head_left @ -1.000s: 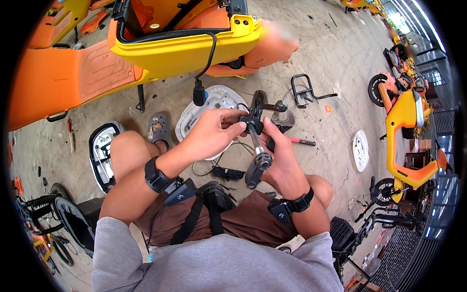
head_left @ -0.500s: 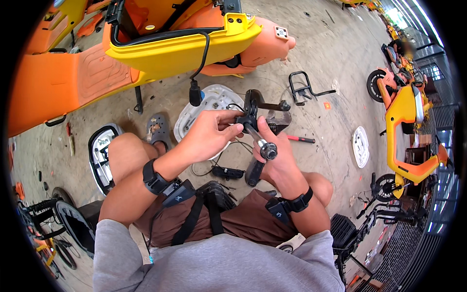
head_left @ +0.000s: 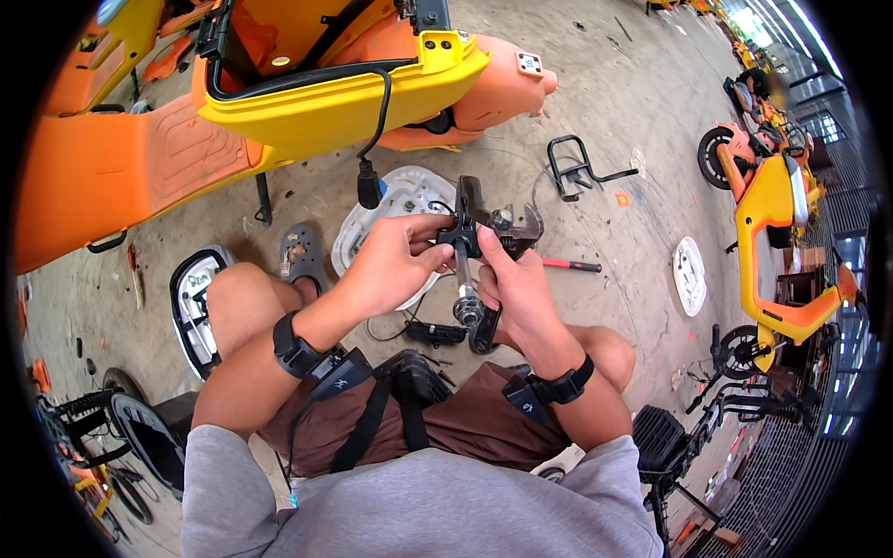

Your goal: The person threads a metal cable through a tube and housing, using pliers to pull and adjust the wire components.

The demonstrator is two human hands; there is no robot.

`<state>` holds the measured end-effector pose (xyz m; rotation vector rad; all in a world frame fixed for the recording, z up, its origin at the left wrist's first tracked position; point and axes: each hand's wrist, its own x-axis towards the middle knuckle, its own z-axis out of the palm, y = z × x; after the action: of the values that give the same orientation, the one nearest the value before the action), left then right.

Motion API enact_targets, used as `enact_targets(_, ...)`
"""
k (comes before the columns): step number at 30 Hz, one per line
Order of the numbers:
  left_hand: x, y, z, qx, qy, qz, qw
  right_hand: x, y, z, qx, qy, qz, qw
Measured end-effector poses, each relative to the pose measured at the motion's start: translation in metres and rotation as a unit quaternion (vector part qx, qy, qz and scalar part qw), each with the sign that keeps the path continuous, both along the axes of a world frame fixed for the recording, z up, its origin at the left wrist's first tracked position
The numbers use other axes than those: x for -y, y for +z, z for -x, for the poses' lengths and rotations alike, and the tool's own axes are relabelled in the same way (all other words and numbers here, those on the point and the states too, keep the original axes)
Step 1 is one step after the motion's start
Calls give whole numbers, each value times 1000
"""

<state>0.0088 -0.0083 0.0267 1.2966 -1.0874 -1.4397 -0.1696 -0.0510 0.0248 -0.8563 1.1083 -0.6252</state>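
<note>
Between my hands, above my lap, is a black metal bracket with a silver tube [head_left: 462, 279] that ends in a threaded collar pointing toward me. My left hand [head_left: 395, 265] is closed, thumb and fingers pinching the bracket's black block from the left. A thin dark cable shows just above those fingertips. From the right, my right hand [head_left: 521, 293] wraps round the bracket, its thumb resting beside the block. A dark, clear-looking piece [head_left: 521, 228] sticks out past the right thumb. Some of the bracket is hidden behind the right fingers.
An orange and yellow scooter body [head_left: 344, 107] stands ahead on the left, a black plug [head_left: 369, 186] hanging from it. On the floor lie a white shell [head_left: 358, 223], a red-handled tool [head_left: 569, 265], a black rack [head_left: 584, 167] and a black box [head_left: 437, 332]. Another scooter [head_left: 767, 242] stands right.
The bracket has been turned in my hands: its silver tube has swung left and down toward me. My right hand has shifted a little, while my left keeps its pinch.
</note>
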Motion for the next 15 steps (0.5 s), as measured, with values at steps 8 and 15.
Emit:
enact_targets(8, 3, 1, 4, -56, 10, -3, 998, -1, -9, -2, 1, -37, 36, 999)
enact_targets(15, 5, -6, 4, -61, 30, -16, 998, 1, -4, 0, -10, -1, 25, 1000)
